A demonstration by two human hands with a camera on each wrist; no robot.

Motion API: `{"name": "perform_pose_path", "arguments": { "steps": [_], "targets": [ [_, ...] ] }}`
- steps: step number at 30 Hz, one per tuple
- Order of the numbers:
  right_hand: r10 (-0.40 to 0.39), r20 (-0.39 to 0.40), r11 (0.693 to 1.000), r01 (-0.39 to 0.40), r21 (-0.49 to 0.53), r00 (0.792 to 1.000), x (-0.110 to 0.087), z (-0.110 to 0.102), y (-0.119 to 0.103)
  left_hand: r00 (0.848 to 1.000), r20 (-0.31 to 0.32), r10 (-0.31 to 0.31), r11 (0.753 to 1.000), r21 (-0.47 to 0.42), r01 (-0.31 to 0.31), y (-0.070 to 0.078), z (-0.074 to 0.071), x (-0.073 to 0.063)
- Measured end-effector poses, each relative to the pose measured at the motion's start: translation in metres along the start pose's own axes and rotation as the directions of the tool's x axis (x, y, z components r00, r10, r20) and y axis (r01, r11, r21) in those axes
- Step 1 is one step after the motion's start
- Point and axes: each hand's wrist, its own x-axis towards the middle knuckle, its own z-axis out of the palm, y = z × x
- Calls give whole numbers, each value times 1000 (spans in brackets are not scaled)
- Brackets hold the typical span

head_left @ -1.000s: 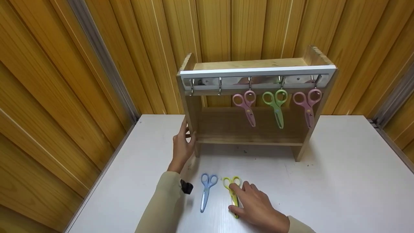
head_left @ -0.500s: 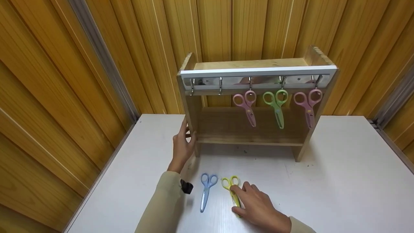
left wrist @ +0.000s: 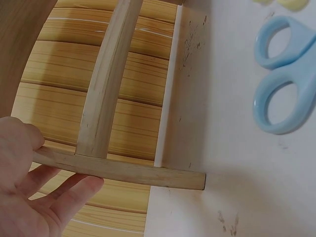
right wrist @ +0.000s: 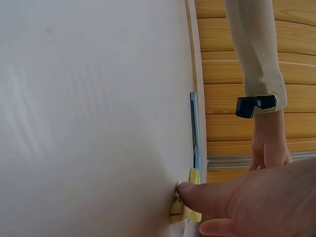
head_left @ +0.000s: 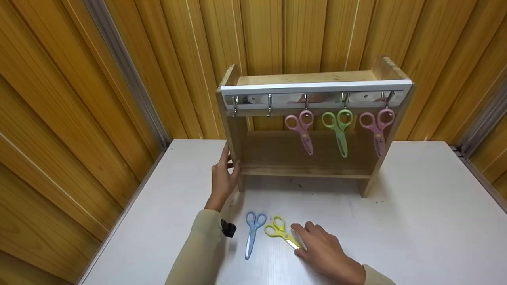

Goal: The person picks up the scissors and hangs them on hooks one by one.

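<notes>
Scissors in yellow slant, loops toward the far left corner of the tabletop, tip at the nearer right hand, loose, ungrasping; left hand grips rack.

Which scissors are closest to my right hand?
The yellow scissors, blade end at your right hand; the blue pair lies farther left, and the other three hang on hooks.

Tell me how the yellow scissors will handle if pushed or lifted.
The yellow scissors are slim, so probably light. Their solid-looking handle loops suggest stiffness. Lying flat on the smooth-looking white table, they would likely slide or swivel, not roll.
</notes>
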Motion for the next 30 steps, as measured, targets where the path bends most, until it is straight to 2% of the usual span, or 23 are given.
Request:
{"name": "perform_pose_path", "arguments": {
  "steps": [7, 15, 22, 30],
  "targets": [
    [48, -32, 999, -48, -3, 998, 7, -1, 9, 1000, -5, -11, 1000, 13, 11, 1, -1, 0],
    [36, -61, 999, -38, -26, 997, 12, -1, 12, 1000, 5, -28, 999, 16, 28, 2, -1, 0],
    [47, -63, 998, -50, -48, 997, 13, 1, 12, 1000, -7, 5, 1000, 18, -5, 0, 0, 1],
    [34, -71, 998, -38, -46, 997, 12, 1, 13, 1000, -8, 13, 1000, 6, -13, 1, 0, 0]
  ]
}}
